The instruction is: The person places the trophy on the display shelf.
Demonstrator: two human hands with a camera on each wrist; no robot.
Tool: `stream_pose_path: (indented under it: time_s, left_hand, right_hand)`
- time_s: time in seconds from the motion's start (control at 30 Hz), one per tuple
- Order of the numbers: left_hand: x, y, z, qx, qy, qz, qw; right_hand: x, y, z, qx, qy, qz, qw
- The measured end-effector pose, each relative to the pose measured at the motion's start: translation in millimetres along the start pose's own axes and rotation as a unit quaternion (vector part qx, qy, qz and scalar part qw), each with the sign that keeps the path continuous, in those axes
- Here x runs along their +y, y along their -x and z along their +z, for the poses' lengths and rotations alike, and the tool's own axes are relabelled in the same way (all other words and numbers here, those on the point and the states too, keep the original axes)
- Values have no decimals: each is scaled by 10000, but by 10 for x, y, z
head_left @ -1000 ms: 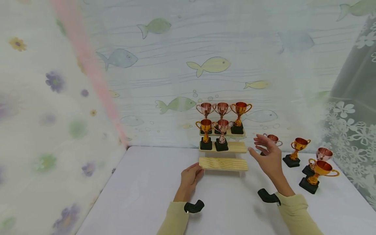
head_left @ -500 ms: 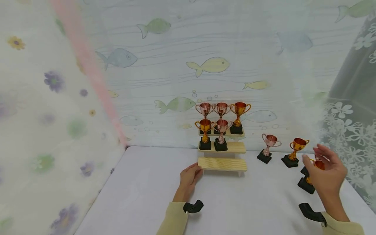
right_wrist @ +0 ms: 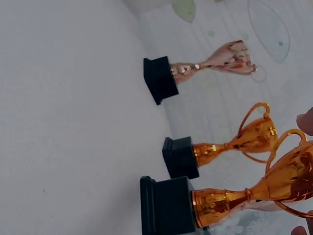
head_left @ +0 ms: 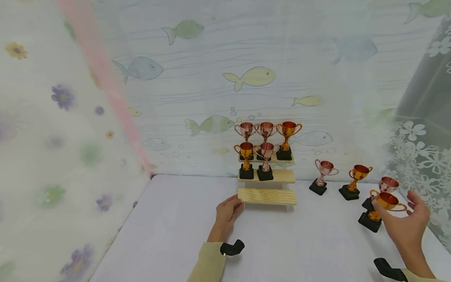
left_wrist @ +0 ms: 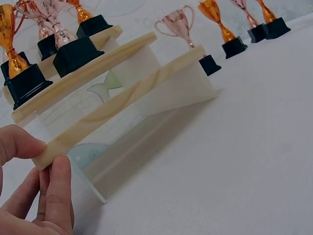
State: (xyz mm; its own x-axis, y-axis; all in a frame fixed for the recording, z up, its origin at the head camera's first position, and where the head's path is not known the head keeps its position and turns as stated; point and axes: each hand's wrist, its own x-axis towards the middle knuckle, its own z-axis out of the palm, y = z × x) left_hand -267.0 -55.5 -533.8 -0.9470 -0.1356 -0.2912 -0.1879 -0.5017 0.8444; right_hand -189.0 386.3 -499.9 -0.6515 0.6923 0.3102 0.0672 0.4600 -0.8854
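Gold trophy cup [right_wrist: 220, 201] — likely light, slick plastic — is best held by its stem [right_wrist: 248, 194]; right hand [head_left: 406, 221] spread around it, left hand [head_left: 226, 213] pinching wooden step [head_left: 267, 196].

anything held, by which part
Left hand pinches the pale wooden-shelved stepped stand by its bottom shelf's left end; right hand at frontmost shiny gold trophy, grip unclear.

Four trophies [head_left: 359, 172] right of stand [head_left: 267, 196]

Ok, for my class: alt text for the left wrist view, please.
A left hand pinches the end of a bare wooden step; gold and pink trophies stand on two steps behind, with four more on the white table.
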Motion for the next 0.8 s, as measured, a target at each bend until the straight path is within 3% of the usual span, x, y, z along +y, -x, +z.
stream_pose_path:
  time_s: [0.2, 0.33, 0.8]
  left_hand:
    - [-10, 8, -7, -14, 97, 21, 10000]
    - [-19, 6, -12, -38, 152, 49, 9999]
    - [11, 22, -2, -58, 34, 17, 10000]
  right_hand:
    - [-179, 70, 59, -284, -47, 810, 9963]
    - [-204, 91, 89, -242, -122, 962, 9950]
    - [-111, 91, 123, 372, -860, 389, 9948]
